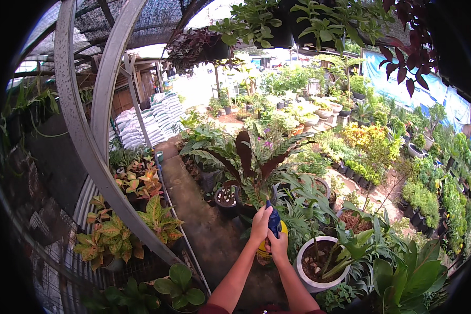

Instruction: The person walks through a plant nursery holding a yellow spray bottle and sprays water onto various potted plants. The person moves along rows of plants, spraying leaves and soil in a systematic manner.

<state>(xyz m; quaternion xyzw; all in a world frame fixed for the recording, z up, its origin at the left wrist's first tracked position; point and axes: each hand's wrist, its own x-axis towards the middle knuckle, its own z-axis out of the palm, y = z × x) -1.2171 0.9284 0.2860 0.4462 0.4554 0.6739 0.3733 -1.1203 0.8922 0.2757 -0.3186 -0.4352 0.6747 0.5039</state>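
Blue sprayer (yellow-bodied), left fingers against it, right fingers around

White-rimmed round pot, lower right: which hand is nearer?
Right. The right hand is left of the pot; the left hand is farther left and higher in view.

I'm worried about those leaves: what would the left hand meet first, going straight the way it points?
Beyond the held blue object, probably the green and maroon potted plant, though depth is unclear.
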